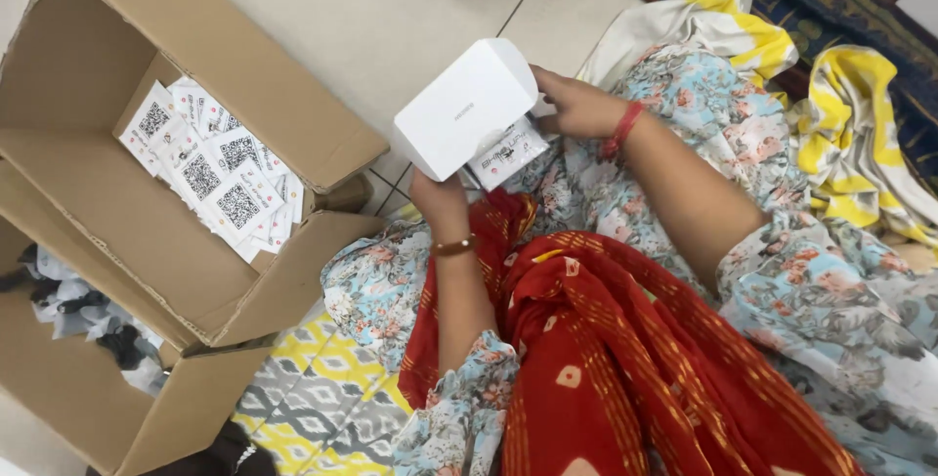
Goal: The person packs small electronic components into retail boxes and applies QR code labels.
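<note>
Gripping the white box [464,109] from below, the left hand [437,200] steadied it while the right hand [572,105] pinched its far side above a printed card [506,153], cardboard carton [88,202] left of both.

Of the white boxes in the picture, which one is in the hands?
The large plain white box, held above the lap between the left hand and right hand. The others are small printed packets lying piled inside the open cardboard carton.
</note>
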